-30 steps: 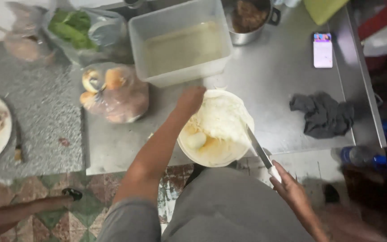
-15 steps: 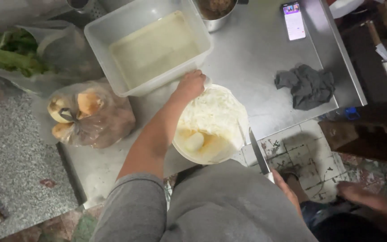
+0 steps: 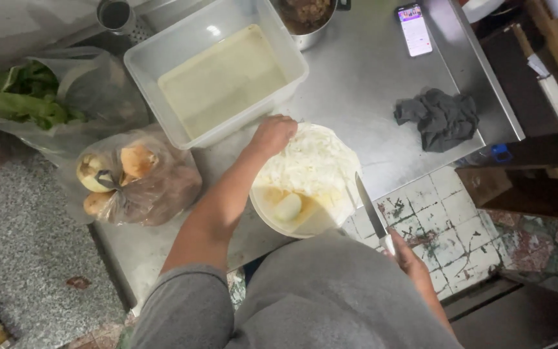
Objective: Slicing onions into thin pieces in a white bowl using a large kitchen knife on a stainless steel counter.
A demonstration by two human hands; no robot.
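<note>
here, far left, a bag of greens (image 3: 30, 103) lies beside a bag of onions (image 3: 130, 178). the left hand (image 3: 272, 134), fingers curled, rests on shredded cabbage in the round bowl (image 3: 272, 216) near the table's edge. further right, the right hand (image 3: 408, 255) grips a knife (image 3: 371, 210), blade pointing away.

A grey short-sleeved shirt, forearms and hands (image 3: 272, 134) bare.
</note>
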